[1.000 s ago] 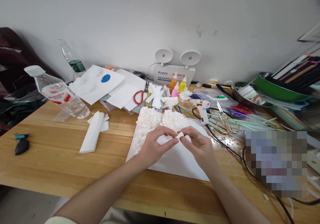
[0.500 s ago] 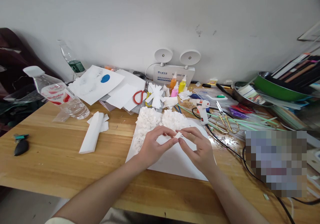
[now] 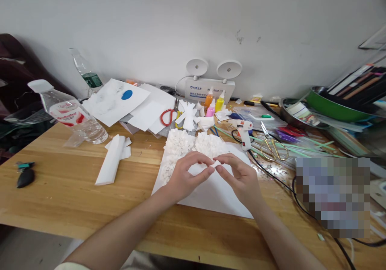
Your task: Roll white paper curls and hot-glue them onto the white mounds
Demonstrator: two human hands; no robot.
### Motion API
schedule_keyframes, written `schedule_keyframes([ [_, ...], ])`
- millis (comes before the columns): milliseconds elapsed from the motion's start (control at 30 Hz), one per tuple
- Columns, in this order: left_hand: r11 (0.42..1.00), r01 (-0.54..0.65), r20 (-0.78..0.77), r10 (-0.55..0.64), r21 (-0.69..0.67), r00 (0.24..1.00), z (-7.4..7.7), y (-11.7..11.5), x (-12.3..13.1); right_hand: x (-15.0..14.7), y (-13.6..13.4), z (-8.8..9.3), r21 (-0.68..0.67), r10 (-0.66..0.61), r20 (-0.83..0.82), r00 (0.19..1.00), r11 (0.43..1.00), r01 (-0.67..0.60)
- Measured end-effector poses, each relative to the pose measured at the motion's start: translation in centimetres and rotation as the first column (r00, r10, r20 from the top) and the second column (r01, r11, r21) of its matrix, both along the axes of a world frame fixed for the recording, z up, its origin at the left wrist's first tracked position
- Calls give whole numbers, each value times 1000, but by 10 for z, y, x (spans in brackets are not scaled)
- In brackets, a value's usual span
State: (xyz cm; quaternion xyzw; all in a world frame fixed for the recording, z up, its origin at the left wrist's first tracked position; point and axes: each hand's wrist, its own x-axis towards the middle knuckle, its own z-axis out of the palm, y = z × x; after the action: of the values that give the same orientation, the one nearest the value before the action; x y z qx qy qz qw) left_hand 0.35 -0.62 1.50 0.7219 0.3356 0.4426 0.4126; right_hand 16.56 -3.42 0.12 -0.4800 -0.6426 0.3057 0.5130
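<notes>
Between my fingertips is a small white piece of paper (image 3: 216,163). My left hand (image 3: 190,171) pinches its left side, and my right hand (image 3: 239,176) grips it from the right with thumb and fingers. Both hands hover over a white sheet (image 3: 208,199) lying on the table. On that sheet, behind and left of my hands, sit crumpled white paper clusters (image 3: 179,140), partly hidden by my left hand. A second cluster (image 3: 209,143) stands just behind my fingers.
Left lie a folded white paper strip (image 3: 111,161) and a water bottle (image 3: 74,115). Behind are red-handled scissors (image 3: 167,117), cut paper strips (image 3: 188,116) and paint bottles (image 3: 220,103). A glue gun (image 3: 245,135), gold scissors (image 3: 273,149) and a black cable (image 3: 279,177) lie right.
My right fingers have shifted their hold and closed in on the small paper piece, which now shows less between the fingertips. My left hand has barely moved.
</notes>
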Motion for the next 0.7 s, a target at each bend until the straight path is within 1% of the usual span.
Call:
schedule_keyframes([
  [100, 1000, 22, 19, -22, -9, 1000, 0, 0, 0, 1, 1, -1, -17, 4, -55, 998, 1000, -5],
  [233, 994, 58, 100, -49, -94, 994, -2, -1, 1, 0, 2, 0, -17, 14, -96, 995, 1000, -16],
  [333, 985, 80, 165, -54, -153, 985, -4, -2, 2, 0, 2, 1, -18, 29, -98, 995, 999, -31],
  [533, 972, 96, 210, -50, -215, 976, -3, -4, 5, 0, 1, 0, -7, 46, -97, 994, 999, -47],
  [600, 968, 100, 237, -44, -230, 971, -3, -5, 5, -1, 1, -1, 3, 56, -99, 994, 998, -56],
  [700, 976, 78, 246, -27, -201, 969, -4, -4, 5, -1, 1, -1, 19, 66, -98, 993, 998, -64],
])
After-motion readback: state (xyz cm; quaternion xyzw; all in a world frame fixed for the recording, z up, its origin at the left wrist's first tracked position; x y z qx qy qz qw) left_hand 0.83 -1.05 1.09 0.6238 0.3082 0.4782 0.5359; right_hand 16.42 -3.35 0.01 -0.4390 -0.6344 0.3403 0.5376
